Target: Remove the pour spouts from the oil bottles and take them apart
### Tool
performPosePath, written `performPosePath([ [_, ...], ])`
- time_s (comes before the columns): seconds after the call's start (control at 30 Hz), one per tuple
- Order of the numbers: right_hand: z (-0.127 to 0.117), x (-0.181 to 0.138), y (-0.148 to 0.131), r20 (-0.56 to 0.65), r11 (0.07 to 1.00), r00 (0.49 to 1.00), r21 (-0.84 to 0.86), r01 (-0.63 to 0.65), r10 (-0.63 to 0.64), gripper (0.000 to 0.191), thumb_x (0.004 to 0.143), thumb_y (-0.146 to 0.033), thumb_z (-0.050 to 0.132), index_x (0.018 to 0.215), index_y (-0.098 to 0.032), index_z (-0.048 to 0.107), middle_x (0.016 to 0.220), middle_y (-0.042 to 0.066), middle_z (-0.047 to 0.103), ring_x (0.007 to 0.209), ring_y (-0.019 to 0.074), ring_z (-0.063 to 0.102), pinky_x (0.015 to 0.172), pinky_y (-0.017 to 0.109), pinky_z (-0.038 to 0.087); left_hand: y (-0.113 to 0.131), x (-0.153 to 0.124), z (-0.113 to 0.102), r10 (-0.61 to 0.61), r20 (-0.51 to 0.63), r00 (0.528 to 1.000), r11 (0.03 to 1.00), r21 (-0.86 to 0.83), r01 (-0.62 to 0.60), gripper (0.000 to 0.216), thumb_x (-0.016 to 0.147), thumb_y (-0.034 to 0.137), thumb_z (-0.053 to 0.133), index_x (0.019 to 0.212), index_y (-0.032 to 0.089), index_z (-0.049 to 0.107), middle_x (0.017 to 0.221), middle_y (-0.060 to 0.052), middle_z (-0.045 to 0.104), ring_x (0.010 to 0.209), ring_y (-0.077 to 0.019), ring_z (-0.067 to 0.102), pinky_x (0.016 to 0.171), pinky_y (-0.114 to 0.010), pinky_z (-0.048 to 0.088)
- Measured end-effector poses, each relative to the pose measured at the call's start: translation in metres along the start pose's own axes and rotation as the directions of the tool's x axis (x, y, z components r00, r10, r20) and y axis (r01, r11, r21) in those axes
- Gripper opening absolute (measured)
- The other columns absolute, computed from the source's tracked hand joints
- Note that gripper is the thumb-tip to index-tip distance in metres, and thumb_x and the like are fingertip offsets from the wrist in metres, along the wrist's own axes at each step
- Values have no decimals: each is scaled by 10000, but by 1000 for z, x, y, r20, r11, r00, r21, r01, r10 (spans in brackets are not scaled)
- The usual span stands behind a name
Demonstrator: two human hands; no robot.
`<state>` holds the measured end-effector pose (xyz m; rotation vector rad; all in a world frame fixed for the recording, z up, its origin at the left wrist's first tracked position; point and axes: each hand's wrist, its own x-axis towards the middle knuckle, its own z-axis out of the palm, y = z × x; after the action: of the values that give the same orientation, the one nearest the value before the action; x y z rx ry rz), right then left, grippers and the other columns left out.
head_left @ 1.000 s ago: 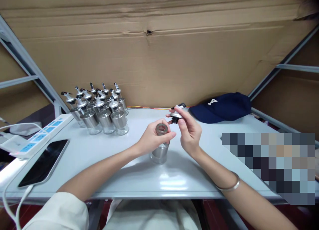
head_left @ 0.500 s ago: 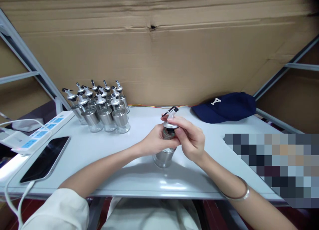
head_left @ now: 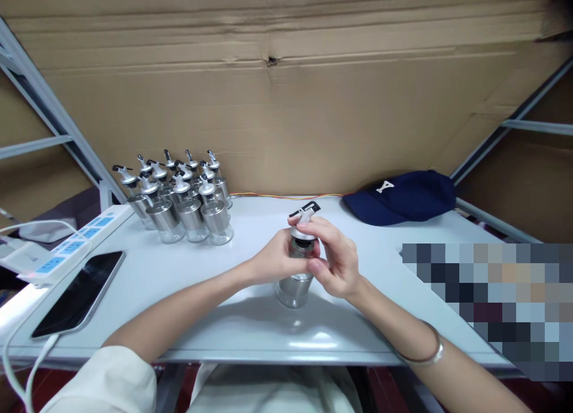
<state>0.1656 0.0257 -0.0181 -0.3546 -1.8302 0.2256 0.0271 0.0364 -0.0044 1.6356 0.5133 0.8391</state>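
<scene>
Cream sleeve [head_left: 111, 380] on left arm: loose, softly folded, ends near elbow, just below near edge of bench [head_left: 250, 323]. Forearms bare from there up to left hand [head_left: 273, 261] and right hand [head_left: 338, 264]. Thin plain silver bangle [head_left: 423, 348] round right wrist, above bench's near edge. Same cream cloth [head_left: 268, 389] across lap, creased, below bench edge.

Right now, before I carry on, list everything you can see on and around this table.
bottle: one, glass and steel, table centre
pourer lid: one, silver and black, on that bottle
capped bottles: cluster, count unclear, silver, back left
phone: one, black, front left
power strip: one, white and blue, left edge
cap: one, navy, back right
table: one, pale grey
left hand: around bottle neck
right hand: gripping pourer lid
</scene>
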Motion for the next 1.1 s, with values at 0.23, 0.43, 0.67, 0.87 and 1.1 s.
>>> performPosePath([
  [0.23,1,-3,7,30,994,996,-57,92,-90,519,776,-327,599,1270,-259,455,1055,112,584,987,290,601,815,470,521,-1,-3,-1,21,59,998,977,-215,-8,538,712,675,525,653,140,539,591,-18,505,576,-126,480,580,-262,399],
  [0.43,1,-6,8,39,991,996,-101,85,-82,580,754,-143,590,1292,-274,419,1076,111,575,992,272,598,805,464,528,-3,-2,2,-5,37,999,978,-207,13,531,713,668,515,635,144,521,620,-24,498,585,-126,472,573,-259,385],
  [0.67,5,-5,7,-11,980,986,-111,165,-167,528,790,-126,565,1283,-264,440,982,88,586,972,269,625,731,426,564,1,-2,0,11,85,996,976,-217,8,416,676,561,575,642,147,549,665,-38,539,677,-167,525,649,-276,423],
  [0.87,7,-7,7,-35,965,977,-171,201,-210,505,794,-115,561,1272,-236,450,952,86,576,927,246,644,683,384,577,-6,-3,3,-5,51,999,962,-273,18,509,669,648,513,635,141,555,645,-50,546,656,-175,531,639,-288,430],
  [1.1,7,-13,9,-23,966,981,-182,185,-192,520,809,-129,564,1301,-222,425,1037,121,589,985,262,637,713,391,572,-11,-3,10,-73,-24,997,947,-314,62,545,684,683,432,599,152,525,612,-43,510,618,-159,499,656,-300,430],
])
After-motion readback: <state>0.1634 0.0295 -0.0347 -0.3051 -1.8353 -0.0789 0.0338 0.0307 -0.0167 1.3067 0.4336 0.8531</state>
